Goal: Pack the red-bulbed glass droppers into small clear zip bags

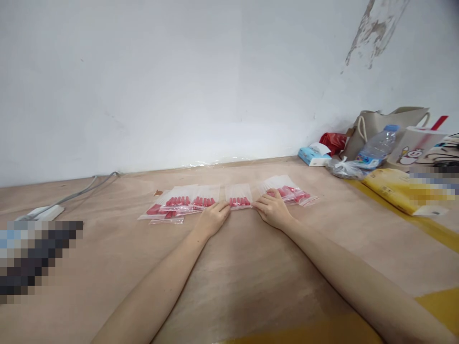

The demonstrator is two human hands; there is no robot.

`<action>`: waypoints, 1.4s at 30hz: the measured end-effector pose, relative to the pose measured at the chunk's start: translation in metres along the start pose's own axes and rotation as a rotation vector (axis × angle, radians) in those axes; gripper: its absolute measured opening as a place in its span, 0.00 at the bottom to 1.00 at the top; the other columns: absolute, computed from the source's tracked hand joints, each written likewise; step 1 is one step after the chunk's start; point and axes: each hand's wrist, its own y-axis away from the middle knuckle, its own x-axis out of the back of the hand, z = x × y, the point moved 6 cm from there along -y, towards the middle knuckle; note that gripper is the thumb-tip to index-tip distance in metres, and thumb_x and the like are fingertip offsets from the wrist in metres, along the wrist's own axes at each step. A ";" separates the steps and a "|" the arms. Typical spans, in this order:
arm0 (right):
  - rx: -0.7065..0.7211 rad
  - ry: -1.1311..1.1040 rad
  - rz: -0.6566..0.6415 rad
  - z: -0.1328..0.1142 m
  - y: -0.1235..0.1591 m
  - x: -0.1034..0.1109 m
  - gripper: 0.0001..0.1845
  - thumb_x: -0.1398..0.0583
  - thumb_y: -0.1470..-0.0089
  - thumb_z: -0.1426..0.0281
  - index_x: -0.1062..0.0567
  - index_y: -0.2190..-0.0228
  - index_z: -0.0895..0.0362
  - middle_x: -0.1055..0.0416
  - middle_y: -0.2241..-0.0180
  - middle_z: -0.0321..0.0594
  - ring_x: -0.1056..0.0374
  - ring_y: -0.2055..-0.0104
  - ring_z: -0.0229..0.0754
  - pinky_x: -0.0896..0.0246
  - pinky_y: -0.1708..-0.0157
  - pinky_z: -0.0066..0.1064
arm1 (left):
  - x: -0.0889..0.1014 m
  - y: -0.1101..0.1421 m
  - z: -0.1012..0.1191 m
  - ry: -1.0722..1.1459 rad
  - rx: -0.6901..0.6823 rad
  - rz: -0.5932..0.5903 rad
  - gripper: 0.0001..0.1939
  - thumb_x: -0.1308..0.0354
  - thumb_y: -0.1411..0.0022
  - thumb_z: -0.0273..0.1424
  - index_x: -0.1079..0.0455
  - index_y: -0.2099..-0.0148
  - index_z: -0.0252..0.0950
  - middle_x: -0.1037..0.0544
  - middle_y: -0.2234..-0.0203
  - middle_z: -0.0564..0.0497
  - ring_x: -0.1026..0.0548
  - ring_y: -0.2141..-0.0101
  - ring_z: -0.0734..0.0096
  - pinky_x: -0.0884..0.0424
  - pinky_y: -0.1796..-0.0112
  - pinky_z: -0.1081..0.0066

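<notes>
A small clear zip-lock bag (238,195) with several red pieces in a row lies flat in front of me, its zip edge towards me. My left hand (215,217) is closed, its fingertips pressed together at the bag's left near corner. At the right near corner, my right hand (273,209) has its fingers curled and pinching the edge. Left of the left hand lie overlapping zip-lock bags (175,203) of similar red pieces. More such bags (287,188) are spread beyond the right hand, which partly covers them. The exact kind of the red pieces is too small to tell.
On the right stand a tissue pack (314,155), a plastic bottle (376,145), a drink cup (412,145) and a grey tote bag (394,117). A yellow packet (394,188) lies nearer. A grey cable (86,188) runs along the left. A wall (143,86) closes off the back.
</notes>
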 end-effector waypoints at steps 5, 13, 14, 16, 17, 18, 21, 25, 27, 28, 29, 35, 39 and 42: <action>0.010 0.006 0.013 0.001 0.000 0.003 0.13 0.49 0.44 0.72 0.25 0.70 0.55 0.27 0.74 0.38 0.37 0.68 0.38 0.58 0.54 0.38 | 0.001 0.000 0.004 -0.066 -0.061 -0.012 0.10 0.53 0.37 0.24 0.30 0.62 0.35 0.24 0.61 0.47 0.26 0.63 0.67 0.29 0.64 0.70; 0.046 0.112 -0.032 -0.002 0.000 0.002 0.14 0.50 0.46 0.76 0.27 0.76 0.57 0.29 0.76 0.39 0.40 0.69 0.38 0.60 0.53 0.40 | 0.003 -0.001 0.006 -0.108 -0.082 -0.007 0.12 0.54 0.38 0.22 0.30 0.67 0.35 0.24 0.69 0.48 0.27 0.71 0.70 0.33 0.69 0.71; 0.045 0.121 -0.031 -0.001 0.001 0.003 0.14 0.50 0.46 0.76 0.27 0.76 0.57 0.30 0.76 0.39 0.41 0.69 0.39 0.60 0.52 0.41 | 0.004 -0.001 0.006 -0.107 -0.081 -0.003 0.12 0.54 0.38 0.23 0.30 0.67 0.35 0.24 0.70 0.48 0.27 0.71 0.70 0.33 0.69 0.71; 0.035 0.133 -0.027 -0.001 0.001 0.004 0.14 0.50 0.45 0.74 0.27 0.75 0.56 0.30 0.76 0.39 0.41 0.68 0.39 0.61 0.52 0.42 | 0.005 -0.002 0.007 -0.102 -0.079 0.009 0.12 0.54 0.37 0.24 0.30 0.68 0.35 0.25 0.70 0.48 0.27 0.71 0.70 0.33 0.69 0.70; 0.028 0.133 -0.022 -0.002 0.000 0.005 0.14 0.50 0.44 0.72 0.27 0.74 0.56 0.29 0.75 0.39 0.40 0.67 0.40 0.61 0.53 0.42 | 0.005 -0.002 0.008 -0.099 -0.076 0.015 0.12 0.54 0.37 0.25 0.30 0.68 0.34 0.25 0.71 0.48 0.27 0.71 0.69 0.34 0.69 0.70; 0.026 0.125 -0.019 -0.004 -0.001 0.005 0.13 0.50 0.44 0.71 0.27 0.73 0.55 0.29 0.74 0.39 0.40 0.66 0.41 0.61 0.53 0.43 | 0.006 -0.002 0.008 -0.096 -0.071 0.021 0.12 0.54 0.36 0.26 0.30 0.68 0.34 0.25 0.72 0.48 0.27 0.71 0.69 0.34 0.69 0.70; 0.055 0.071 -0.016 -0.018 -0.010 0.000 0.13 0.50 0.44 0.71 0.26 0.70 0.53 0.28 0.70 0.39 0.41 0.64 0.41 0.60 0.53 0.42 | 0.007 -0.004 0.009 -0.095 -0.057 0.036 0.14 0.54 0.36 0.28 0.30 0.69 0.35 0.25 0.73 0.48 0.27 0.72 0.70 0.34 0.68 0.70; 0.122 0.007 0.002 -0.043 -0.027 -0.011 0.14 0.50 0.44 0.74 0.26 0.73 0.54 0.30 0.72 0.39 0.42 0.66 0.40 0.58 0.55 0.39 | 0.009 -0.004 0.009 -0.106 -0.052 0.040 0.13 0.54 0.36 0.29 0.29 0.68 0.36 0.25 0.71 0.48 0.27 0.72 0.70 0.35 0.69 0.70; 0.153 -0.003 0.018 -0.050 -0.034 -0.015 0.15 0.50 0.44 0.74 0.26 0.75 0.55 0.30 0.74 0.39 0.42 0.67 0.39 0.57 0.58 0.38 | 0.010 -0.003 0.009 -0.115 -0.050 0.039 0.13 0.53 0.36 0.28 0.28 0.67 0.37 0.24 0.70 0.48 0.27 0.71 0.70 0.36 0.69 0.70; 0.172 -0.001 0.022 -0.052 -0.036 -0.016 0.15 0.50 0.43 0.75 0.27 0.75 0.55 0.30 0.74 0.39 0.42 0.68 0.39 0.57 0.59 0.37 | 0.010 -0.002 0.008 -0.120 -0.047 0.038 0.12 0.53 0.36 0.28 0.28 0.67 0.37 0.24 0.70 0.48 0.27 0.71 0.70 0.36 0.70 0.71; 0.192 0.007 0.024 -0.053 -0.037 -0.017 0.16 0.51 0.43 0.75 0.27 0.75 0.55 0.31 0.74 0.39 0.43 0.68 0.39 0.57 0.60 0.37 | 0.010 -0.002 0.008 -0.125 -0.045 0.038 0.12 0.53 0.37 0.28 0.28 0.67 0.37 0.24 0.70 0.49 0.27 0.71 0.70 0.36 0.70 0.71; 0.240 0.088 0.034 -0.047 -0.030 -0.013 0.17 0.52 0.42 0.75 0.28 0.76 0.55 0.32 0.75 0.37 0.43 0.68 0.38 0.59 0.61 0.37 | 0.013 -0.001 0.009 -0.143 -0.021 0.037 0.11 0.51 0.38 0.27 0.28 0.68 0.37 0.23 0.72 0.50 0.27 0.72 0.70 0.39 0.72 0.70; 0.222 0.155 0.013 -0.030 -0.016 -0.004 0.17 0.53 0.42 0.76 0.29 0.76 0.56 0.32 0.76 0.38 0.43 0.69 0.38 0.58 0.59 0.37 | 0.015 -0.002 0.008 -0.138 0.004 0.044 0.11 0.51 0.38 0.27 0.29 0.69 0.38 0.23 0.72 0.50 0.27 0.71 0.70 0.39 0.72 0.71; 0.181 0.201 -0.003 -0.016 -0.005 0.001 0.17 0.53 0.42 0.77 0.29 0.75 0.57 0.32 0.75 0.39 0.43 0.69 0.38 0.58 0.58 0.37 | 0.014 -0.002 0.007 -0.123 0.023 0.047 0.12 0.51 0.38 0.28 0.29 0.70 0.38 0.23 0.73 0.50 0.27 0.72 0.70 0.39 0.72 0.71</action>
